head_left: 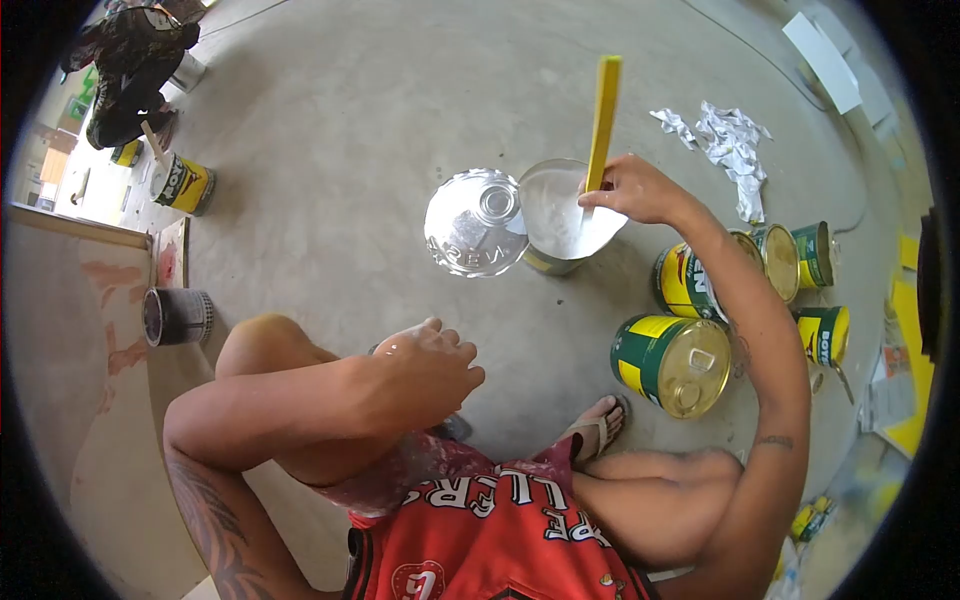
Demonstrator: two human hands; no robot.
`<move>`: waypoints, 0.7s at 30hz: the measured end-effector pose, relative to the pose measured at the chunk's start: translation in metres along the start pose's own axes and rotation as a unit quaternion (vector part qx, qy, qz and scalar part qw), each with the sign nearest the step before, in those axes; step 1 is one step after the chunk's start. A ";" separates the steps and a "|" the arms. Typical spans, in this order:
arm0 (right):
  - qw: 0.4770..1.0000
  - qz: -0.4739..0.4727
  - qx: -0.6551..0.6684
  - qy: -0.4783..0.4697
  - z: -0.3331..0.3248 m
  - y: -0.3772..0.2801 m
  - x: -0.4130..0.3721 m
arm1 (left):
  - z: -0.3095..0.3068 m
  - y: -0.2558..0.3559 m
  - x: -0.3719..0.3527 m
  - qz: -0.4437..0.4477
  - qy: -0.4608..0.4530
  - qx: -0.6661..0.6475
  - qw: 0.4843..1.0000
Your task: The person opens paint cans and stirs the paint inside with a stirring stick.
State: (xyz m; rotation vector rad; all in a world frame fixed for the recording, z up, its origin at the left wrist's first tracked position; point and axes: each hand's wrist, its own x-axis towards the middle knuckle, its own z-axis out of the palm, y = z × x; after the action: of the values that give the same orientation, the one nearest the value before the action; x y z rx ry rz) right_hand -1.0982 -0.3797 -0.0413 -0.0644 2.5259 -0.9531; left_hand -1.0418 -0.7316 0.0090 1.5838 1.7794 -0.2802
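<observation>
My right hand (635,190) is closed around a flat yellow stir stick (605,115), which stands upright in an open paint can (550,265). White paint (552,205) fills the can's mouth, and the stick's lower end dips into it. Touching the can's left side is its round silver lid (470,235), embossed with letters. My left hand (425,365) hangs over my bent knee with its fingers loosely bent and slightly apart, holding nothing that I can see. White smears mark its skin. Its fingertips are partly turned under.
Sealed green-and-yellow cans (665,365) stand to the right. Crumpled white paper (735,150) lies at the far right. On the left are a dark bucket (178,316) and another paint can (185,187) with a stick in it. A person (135,70) crouches at upper left.
</observation>
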 end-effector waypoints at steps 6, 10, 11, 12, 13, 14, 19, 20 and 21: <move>0.952 -0.215 0.091 0.198 0.025 0.015 0.015 | -0.006 0.001 -0.001 -0.001 -0.007 0.001 1.000; 0.959 -0.114 0.222 0.134 0.025 0.024 0.013 | -0.005 0.002 -0.004 0.002 0.009 0.003 1.000; 0.987 -0.069 0.125 0.079 0.015 0.023 0.010 | -0.005 0.002 -0.004 0.002 0.015 0.005 1.000; 0.999 -0.023 0.027 0.023 0.007 0.020 0.008 | -0.005 0.002 -0.005 0.002 0.021 0.008 1.000; 0.999 -0.023 0.026 0.022 0.004 0.017 0.008 | -0.005 0.001 -0.005 0.002 0.021 0.008 1.000; 0.998 -0.006 0.002 0.054 0.003 0.010 0.008 | -0.004 0.002 -0.005 0.000 0.020 0.009 1.000; 0.968 -0.164 0.018 0.189 0.026 0.019 0.015 | -0.005 0.001 -0.004 0.000 0.018 0.003 1.000; 0.964 -0.165 0.089 0.188 0.032 0.020 0.016 | -0.008 0.001 -0.005 0.002 0.015 0.008 1.000; 0.955 -0.166 0.159 0.186 0.035 0.021 0.016 | -0.010 0.001 -0.006 0.005 0.013 0.013 1.000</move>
State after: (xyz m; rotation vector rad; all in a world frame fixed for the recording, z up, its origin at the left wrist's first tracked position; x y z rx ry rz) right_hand -1.0964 -0.3880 -0.0844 -0.2372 2.7077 -1.6324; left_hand -1.0442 -0.7296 0.0200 1.6213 1.7936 -0.2809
